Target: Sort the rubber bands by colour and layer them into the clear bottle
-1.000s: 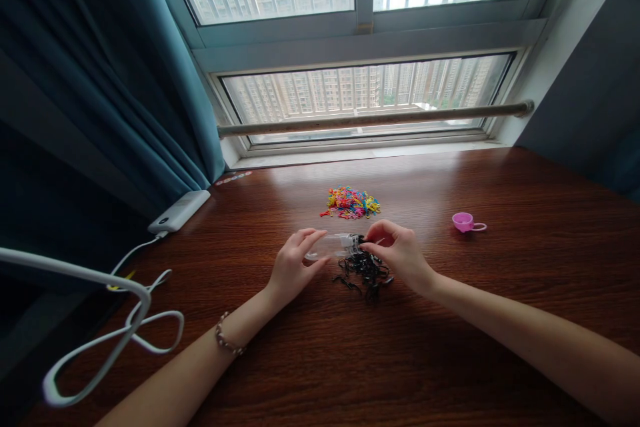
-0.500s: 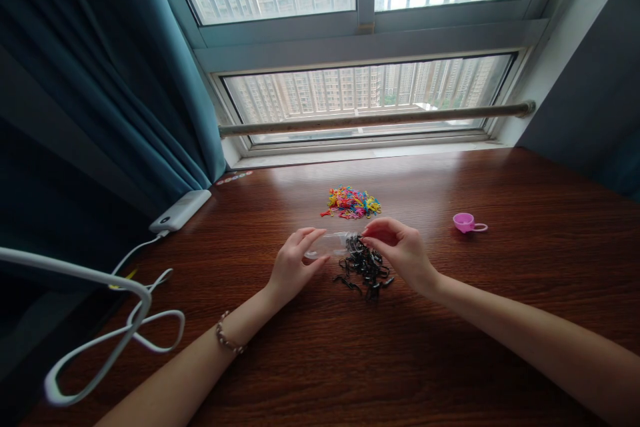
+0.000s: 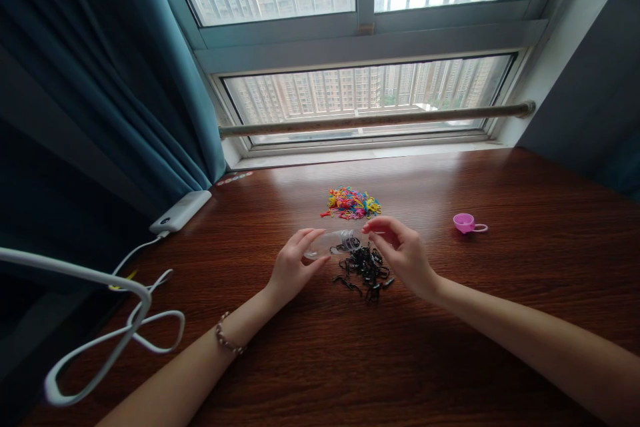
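Observation:
My left hand (image 3: 296, 263) is closed around a small clear plastic bottle (image 3: 324, 244) lying on its side, its mouth facing right. A few black bands show inside or behind the bottle near its neck. Close to that mouth, my right hand (image 3: 400, 250) has its thumb and fingertips bent together in a pinch; whatever is between them is too small to make out. Just below the bottle's neck lies a loose pile of small black rubber bands (image 3: 369, 272). Beyond both hands sits a pile of multicoloured small rubber bands (image 3: 353, 203).
A pink cup-shaped cap with a ring handle (image 3: 464, 223) stands on the brown wooden table (image 3: 500, 280) to the right. On the left lie a white power bank (image 3: 181, 211) and its looped white cable (image 3: 95, 273). A blue curtain (image 3: 165, 93) hangs beside the window.
Less black shows at the bottle's neck now than half a second ago. The bottle's neck has tipped slightly upward, and my right fingers have shifted a little at its mouth.

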The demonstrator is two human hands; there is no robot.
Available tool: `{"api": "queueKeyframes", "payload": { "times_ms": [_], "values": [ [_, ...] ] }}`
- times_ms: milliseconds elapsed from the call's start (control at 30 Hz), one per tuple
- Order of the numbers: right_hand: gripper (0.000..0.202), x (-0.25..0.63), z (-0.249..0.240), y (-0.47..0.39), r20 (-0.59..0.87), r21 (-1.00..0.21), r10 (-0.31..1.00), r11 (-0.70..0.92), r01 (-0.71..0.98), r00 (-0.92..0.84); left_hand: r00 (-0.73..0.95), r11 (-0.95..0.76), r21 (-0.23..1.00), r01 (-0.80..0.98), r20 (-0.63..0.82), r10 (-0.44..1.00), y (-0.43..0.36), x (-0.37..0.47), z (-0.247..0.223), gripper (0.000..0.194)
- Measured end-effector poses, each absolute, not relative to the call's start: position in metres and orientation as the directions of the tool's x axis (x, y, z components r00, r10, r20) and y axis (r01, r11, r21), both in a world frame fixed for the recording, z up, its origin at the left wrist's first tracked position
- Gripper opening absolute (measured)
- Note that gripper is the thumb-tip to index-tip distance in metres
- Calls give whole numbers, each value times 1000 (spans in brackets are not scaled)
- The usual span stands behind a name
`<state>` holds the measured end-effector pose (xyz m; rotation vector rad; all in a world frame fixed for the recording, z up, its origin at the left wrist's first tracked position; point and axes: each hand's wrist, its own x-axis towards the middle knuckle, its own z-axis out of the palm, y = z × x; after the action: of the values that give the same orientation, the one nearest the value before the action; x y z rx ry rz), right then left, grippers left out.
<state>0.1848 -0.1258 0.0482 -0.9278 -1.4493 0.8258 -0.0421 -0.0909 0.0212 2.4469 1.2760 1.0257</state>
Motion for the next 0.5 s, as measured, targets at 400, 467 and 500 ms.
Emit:
{"api": "queueKeyframes", "payload": {
  "times_ms": [400,467,500],
  "values": [
    [29,182,38,-123,287,-952,925,305,35,-250,399,-642,459,614,521,754,-92,-42,20,43],
    [41,181,40,-126,337,-930,894,364,41,-296,399,-647,460,608,527,750,-96,-40,21,44],
    [46,180,41,-128,362,-918,877,395,44,-315,411,-657,444,609,532,741,-98,-37,22,45]
  ]
}}
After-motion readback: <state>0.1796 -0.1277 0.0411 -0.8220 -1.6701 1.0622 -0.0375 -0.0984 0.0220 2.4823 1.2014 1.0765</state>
